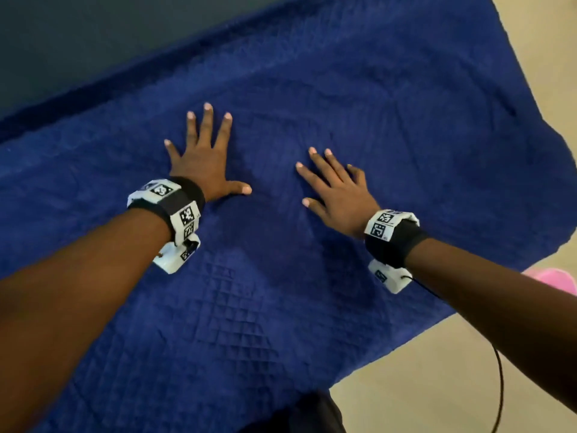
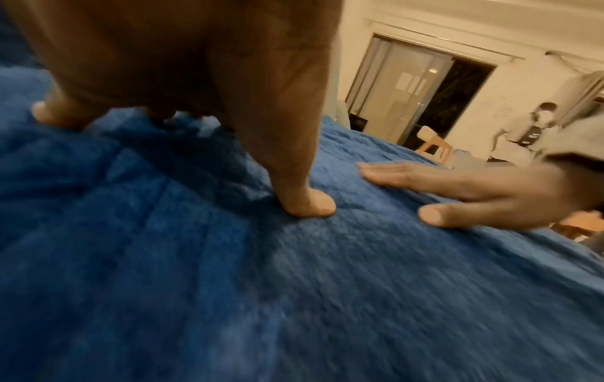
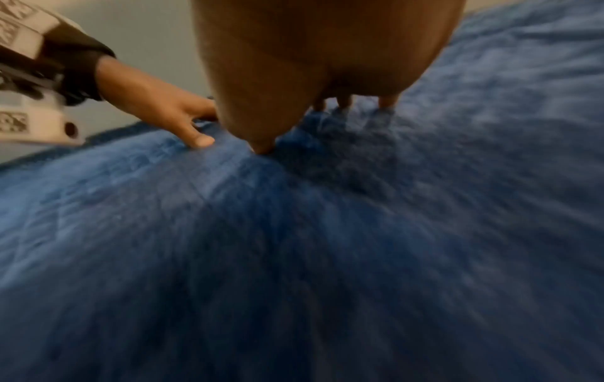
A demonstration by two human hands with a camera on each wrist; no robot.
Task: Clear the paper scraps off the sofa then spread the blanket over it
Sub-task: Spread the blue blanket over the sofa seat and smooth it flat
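Observation:
A dark blue quilted blanket (image 1: 343, 98) lies spread flat over the sofa seat and fills most of the head view. My left hand (image 1: 203, 157) presses on it palm down with fingers straight and splayed. My right hand (image 1: 337, 185) lies flat on the blanket a short way to the right, fingers straight and pointing up-left. In the left wrist view the blanket (image 2: 294, 284) runs under my left thumb (image 2: 307, 204), and my right hand (image 2: 474, 196) lies flat beyond it. In the right wrist view my left hand (image 3: 170, 111) touches the blanket (image 3: 294, 245). No paper scraps show.
The dark sofa back (image 1: 93, 42) runs along the top left. Beige floor (image 1: 437, 370) lies to the right and below the blanket's edge. A pink object (image 1: 552, 276) peeks out behind my right forearm. A person (image 2: 529, 129) and a wooden stool (image 2: 434, 144) stand far off.

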